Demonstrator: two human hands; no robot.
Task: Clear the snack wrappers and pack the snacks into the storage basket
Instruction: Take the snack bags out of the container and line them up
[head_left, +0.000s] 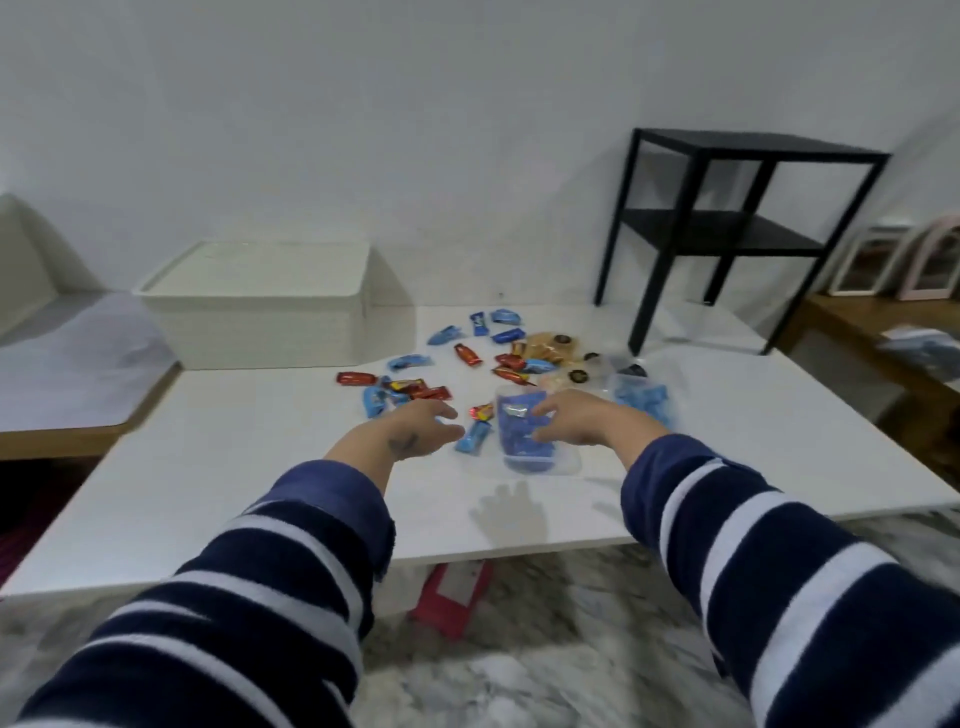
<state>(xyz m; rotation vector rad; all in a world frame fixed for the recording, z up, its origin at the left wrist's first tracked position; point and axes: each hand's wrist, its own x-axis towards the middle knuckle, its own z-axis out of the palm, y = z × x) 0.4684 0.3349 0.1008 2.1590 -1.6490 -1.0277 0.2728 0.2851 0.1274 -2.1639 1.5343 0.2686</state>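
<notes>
Head view: my right hand (574, 418) grips the top of a clear bag of blue snacks (524, 436), fingers closed over its upper right edge; the bag's lower end rests on the white surface (260, 447) near the middle of the front edge. My left hand (415, 428) is open and empty, fingers spread, just left of the bag beside a loose blue candy (472, 435). Red and blue wrapped candies (400, 387) lie scattered toward the back edge. The white storage basket (260, 306) stands at the back left corner, apparently lidded.

Judgement: the step in hand is steadying the bag to load loose pieces. I should hold the mouth open with the right hand, feed candies with the left, nearest first, and keep the bag upright. Risk: thin plastic may slip or spill. The basket lid needs removing before packing.
</notes>
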